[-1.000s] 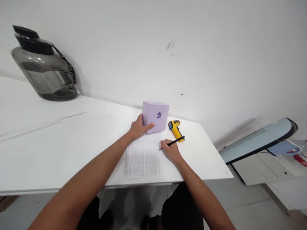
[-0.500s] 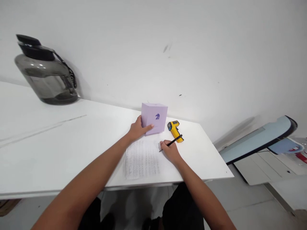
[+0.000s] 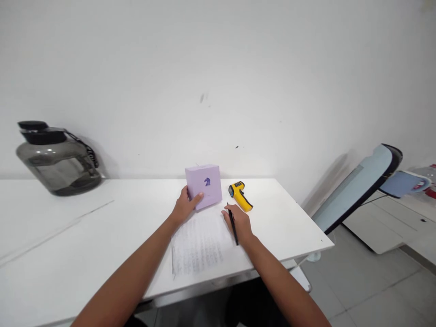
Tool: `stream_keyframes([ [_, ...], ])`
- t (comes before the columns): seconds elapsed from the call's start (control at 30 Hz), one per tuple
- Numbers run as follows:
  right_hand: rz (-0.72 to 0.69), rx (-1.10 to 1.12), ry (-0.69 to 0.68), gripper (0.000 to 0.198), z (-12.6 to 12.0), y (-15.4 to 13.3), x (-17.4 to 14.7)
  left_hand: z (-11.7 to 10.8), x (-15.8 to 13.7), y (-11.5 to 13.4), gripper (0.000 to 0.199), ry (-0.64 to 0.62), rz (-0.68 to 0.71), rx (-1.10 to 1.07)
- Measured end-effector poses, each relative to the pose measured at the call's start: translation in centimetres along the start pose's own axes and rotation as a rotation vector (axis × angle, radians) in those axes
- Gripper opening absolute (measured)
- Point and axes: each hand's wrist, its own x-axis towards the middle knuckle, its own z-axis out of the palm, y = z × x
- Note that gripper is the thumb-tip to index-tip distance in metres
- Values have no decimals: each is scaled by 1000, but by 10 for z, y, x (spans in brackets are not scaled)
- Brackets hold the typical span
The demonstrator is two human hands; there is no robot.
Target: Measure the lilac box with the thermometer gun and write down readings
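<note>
My left hand [image 3: 184, 205] grips a lilac box [image 3: 211, 194] by its left side, thumb across the front. A dark horse-head mark shows on the box, which is slightly tilted over the table. In my right hand [image 3: 241, 223] is a black pen [image 3: 233, 225], its lower end pointing back towards me. Handwritten lines cover a white sheet of paper [image 3: 197, 250] lying below the box, between my forearms. Just beyond my right hand lies a yellow infrared thermometer [image 3: 241, 196] with black trim.
A large grey translucent water jug [image 3: 61, 165] with a black lid stands at the left by the wall. The white table [image 3: 289, 227] ends at the right. Past that edge are a light-blue leaning panel [image 3: 354, 186] and a blue mug [image 3: 403, 184].
The pen has swung round in my right hand, from pointing down at the paper to lying along the palm. My left hand still holds the box. The view has tipped upward.
</note>
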Motion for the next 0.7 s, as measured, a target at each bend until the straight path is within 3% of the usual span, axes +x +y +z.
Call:
stream_keyframes([
  [0.1,-67,-175,-99,44,4,2,0,-1,-3,5,104,16,-77,36],
  [0.2,-79,-291,-239,64,4,-4,1,-3,-9,13,116,48,-33,93],
  [0.3,-26,-396,-213,65,-6,-14,16,-2,-15,21,121,98,19,112],
  [0.43,229,-540,-99,53,-24,-21,56,1,-22,27,121,200,108,87],
  [0.57,512,-556,-241,77,-31,-18,82,3,-29,32,119,244,133,27],
  [0.7,584,-564,-325,76,-30,-10,84,6,-34,37,115,187,154,-31],
])
